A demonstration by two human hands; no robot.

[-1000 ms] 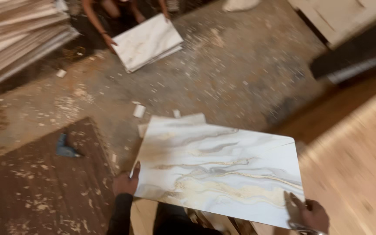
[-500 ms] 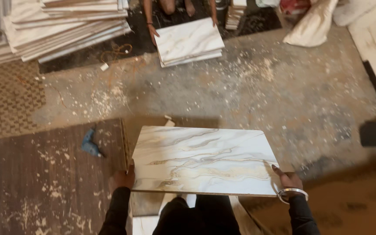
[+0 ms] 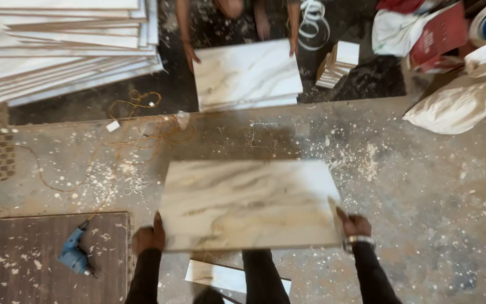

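A large white marble-patterned tile [image 3: 248,202] with tan and grey veins is held flat in front of me, above the dusty floor. My left hand [image 3: 148,237] grips its near left corner. My right hand [image 3: 353,224], with a metal bracelet at the wrist, grips its near right corner. Below the tile, between my legs, lies another pale tile piece [image 3: 226,277].
Across from me another person's hands [image 3: 189,55] hold a small stack of matching tiles [image 3: 246,74]. A tall pile of tiles [image 3: 63,45] lies top left. A blue drill [image 3: 74,256] rests on a dark mat, its cord trailing. White sacks [image 3: 462,95] sit top right.
The view has swung toward the far side, and the tile I hold has stayed level in front of me and looks a little farther out. Both hands have kept their grip.
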